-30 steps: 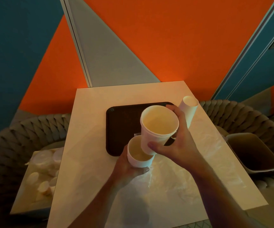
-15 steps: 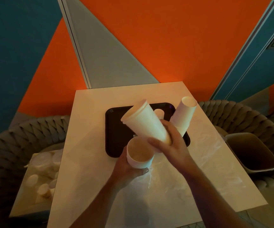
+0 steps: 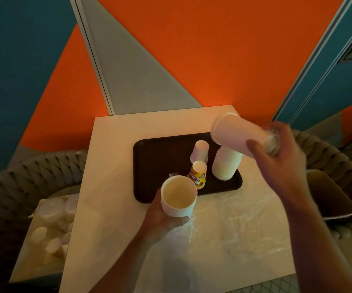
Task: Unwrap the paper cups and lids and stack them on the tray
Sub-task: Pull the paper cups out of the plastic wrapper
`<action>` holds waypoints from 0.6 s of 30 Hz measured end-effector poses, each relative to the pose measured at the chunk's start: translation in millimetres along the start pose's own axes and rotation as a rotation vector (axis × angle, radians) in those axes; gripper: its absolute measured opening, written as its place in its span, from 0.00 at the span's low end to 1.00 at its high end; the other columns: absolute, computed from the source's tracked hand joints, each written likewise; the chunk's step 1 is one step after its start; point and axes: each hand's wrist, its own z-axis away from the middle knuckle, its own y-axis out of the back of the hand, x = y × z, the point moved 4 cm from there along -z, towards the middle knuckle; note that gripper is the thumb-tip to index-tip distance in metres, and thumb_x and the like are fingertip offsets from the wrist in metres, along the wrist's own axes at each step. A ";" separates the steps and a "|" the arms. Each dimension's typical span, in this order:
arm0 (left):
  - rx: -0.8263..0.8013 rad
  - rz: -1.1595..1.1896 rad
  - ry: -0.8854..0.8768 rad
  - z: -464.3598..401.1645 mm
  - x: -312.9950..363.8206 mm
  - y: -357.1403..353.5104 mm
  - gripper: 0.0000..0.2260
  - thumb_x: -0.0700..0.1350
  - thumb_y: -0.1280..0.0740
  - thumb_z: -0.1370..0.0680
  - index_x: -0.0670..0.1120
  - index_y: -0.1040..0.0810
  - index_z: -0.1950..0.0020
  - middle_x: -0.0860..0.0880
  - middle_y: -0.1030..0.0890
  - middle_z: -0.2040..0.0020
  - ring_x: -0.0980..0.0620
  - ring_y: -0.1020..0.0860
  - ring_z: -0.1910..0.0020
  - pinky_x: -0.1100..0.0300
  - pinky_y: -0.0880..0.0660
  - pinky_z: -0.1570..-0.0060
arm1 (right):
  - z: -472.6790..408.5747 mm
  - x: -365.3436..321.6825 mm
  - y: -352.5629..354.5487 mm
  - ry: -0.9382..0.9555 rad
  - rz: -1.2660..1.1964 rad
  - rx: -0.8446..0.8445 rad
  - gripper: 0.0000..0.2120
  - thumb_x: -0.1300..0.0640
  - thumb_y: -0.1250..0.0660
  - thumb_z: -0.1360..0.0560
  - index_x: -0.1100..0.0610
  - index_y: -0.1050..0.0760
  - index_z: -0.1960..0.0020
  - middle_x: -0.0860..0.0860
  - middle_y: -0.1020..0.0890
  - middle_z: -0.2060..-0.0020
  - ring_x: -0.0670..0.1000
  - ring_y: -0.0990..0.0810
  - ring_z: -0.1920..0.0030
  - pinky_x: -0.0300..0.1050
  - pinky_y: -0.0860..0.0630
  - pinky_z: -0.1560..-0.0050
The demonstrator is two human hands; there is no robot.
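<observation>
Cups: your left hand (image 3: 160,218) wraps its fingers round a short white cup (image 3: 179,196), mouth up, held over the table (image 3: 111,166) just at the near edge of the tray (image 3: 149,166). Your right hand (image 3: 276,161) grips a tall cup stack (image 3: 234,134) by its base end, thumb across the side, stack tilted with its mouth pointing up-left, raised above the tray's right side; the motion blurs it. On the dark tray: an upside-down white stack (image 3: 225,163) at right, directly below the held stack, a small upside-down white cup (image 3: 200,151) near the middle, and a yellow printed cup (image 3: 198,175) just in front of it, also upside down. Clear plastic wrap (image 3: 234,225) lies crumpled on the near table. Left of the table a box (image 3: 44,229) holds more wrapped cups or lids, too dim to tell which. A bin (image 3: 331,199) sits to the right. Woven seats (image 3: 23,176) flank the table.
</observation>
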 end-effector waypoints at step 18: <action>-0.005 0.003 0.010 -0.5 0.7 -0.9 0.43 0.52 0.17 0.42 0.59 0.33 0.30 0.62 0.22 0.41 0.60 0.23 0.39 0.63 0.21 0.47 | -68.4 10.4 -8.3 0.026 0.164 0.054 0.30 0.53 0.25 0.26 0.52 0.35 0.29 0.54 0.26 0.32 0.58 0.24 0.37 0.57 0.23 0.39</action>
